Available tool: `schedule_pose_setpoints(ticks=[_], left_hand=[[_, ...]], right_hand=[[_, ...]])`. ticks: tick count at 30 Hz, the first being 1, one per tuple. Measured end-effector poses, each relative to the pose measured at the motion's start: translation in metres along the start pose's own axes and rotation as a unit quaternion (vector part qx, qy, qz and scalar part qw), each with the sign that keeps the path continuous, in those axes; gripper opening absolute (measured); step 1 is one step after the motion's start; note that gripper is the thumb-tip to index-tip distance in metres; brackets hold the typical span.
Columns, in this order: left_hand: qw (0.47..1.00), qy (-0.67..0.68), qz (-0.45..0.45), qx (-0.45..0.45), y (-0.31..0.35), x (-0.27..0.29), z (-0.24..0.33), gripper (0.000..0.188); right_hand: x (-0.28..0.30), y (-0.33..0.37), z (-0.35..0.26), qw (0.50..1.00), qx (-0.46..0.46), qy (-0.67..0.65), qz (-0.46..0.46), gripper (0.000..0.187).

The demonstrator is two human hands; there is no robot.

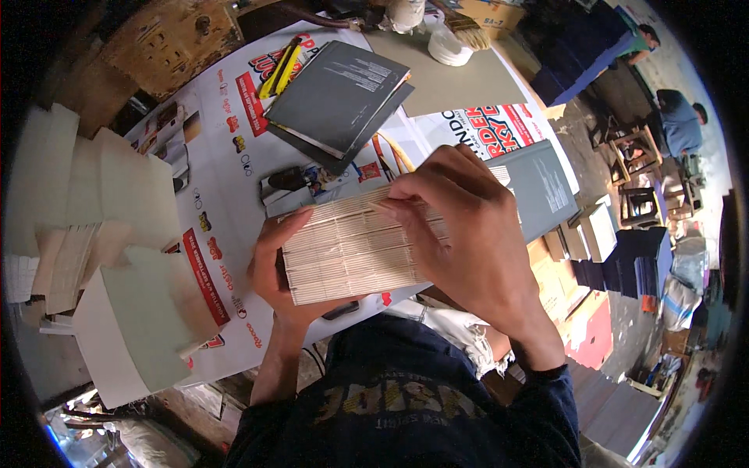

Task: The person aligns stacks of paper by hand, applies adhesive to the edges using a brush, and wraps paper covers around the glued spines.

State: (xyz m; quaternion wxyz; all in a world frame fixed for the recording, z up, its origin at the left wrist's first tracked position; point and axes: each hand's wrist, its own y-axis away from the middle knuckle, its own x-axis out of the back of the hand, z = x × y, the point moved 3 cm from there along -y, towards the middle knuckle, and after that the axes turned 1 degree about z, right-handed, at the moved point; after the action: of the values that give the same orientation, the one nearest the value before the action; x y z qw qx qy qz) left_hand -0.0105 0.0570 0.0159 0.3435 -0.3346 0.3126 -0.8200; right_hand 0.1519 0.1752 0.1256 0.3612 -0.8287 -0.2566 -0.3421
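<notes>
A thick sewn book block is held up in front of me, its bare spine of folded sections and stitching facing upward. My left hand is closed round its left end, with the thumb along the upper edge. Over the right half bends my right hand, its thumb and forefinger pinched together at the spine's upper edge. Whether a loose section or thread lies in that pinch is too small to tell. Just beyond the block, dark grey printed book covers lie on the table.
Yellow utility knives lie beside the covers. A white tub with a brush stands on grey board. Another grey cover lies at right. Pale book blocks are stacked left. Two people are at the far right.
</notes>
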Motion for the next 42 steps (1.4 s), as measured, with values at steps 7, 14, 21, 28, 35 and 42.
schedule_pose_setpoints(ticks=[7, 14, 21, 28, 35, 42], left_hand=[[1.000, -0.017, -0.004, -0.009, -0.002, -0.001, 0.002, 0.098], [0.999, -0.003, 0.006, 0.048, -0.003, -0.005, 0.001, 0.093], [0.999, -0.040, -0.019, -0.011, -0.005, -0.005, 0.005, 0.114], [0.967, 0.051, -0.044, 0.248, 0.024, 0.003, 0.022, 0.104], [0.922, 0.148, -0.049, 0.356, 0.059, 0.004, 0.018, 0.085], [0.958, 0.068, -0.072, 0.270, 0.028, 0.004, 0.028, 0.099]], right_hand=[[-0.015, 0.005, -0.014, 0.990, 0.050, 0.132, -0.012, 0.013], [0.006, 0.048, -0.039, 0.976, 0.143, -0.157, -0.041, 0.044], [0.050, 0.062, 0.098, 0.960, -0.121, -0.248, -0.049, 0.145], [0.018, 0.087, 0.088, 0.914, -0.170, -0.364, 0.047, 0.106], [0.012, 0.093, 0.064, 0.892, -0.206, -0.397, 0.060, 0.108], [0.017, 0.089, 0.074, 0.948, -0.156, -0.276, 0.044, 0.111]])
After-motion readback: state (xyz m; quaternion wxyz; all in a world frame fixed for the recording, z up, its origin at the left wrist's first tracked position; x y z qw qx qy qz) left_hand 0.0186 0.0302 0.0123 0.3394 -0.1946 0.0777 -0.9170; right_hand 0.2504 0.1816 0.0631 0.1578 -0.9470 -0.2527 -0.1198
